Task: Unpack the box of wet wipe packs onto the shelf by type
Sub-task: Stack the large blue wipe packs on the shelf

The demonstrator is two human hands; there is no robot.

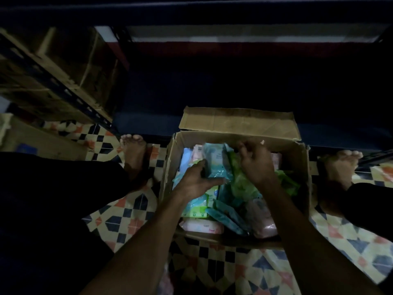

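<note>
One open cardboard box [234, 133] holds a jumble of wipe packs: at least two pink packs [202, 226], several teal packs [217, 165] and green packs [240, 184]. Exact totals cannot be told. Two hands [195, 179] reach in.

open cardboard box [231, 137] top clear from above, back flap [238, 122] raised between box and dark lower shelf [212, 81], packs [214, 165] crowding the inside, bare feet [133, 154] flanking both sides
</note>
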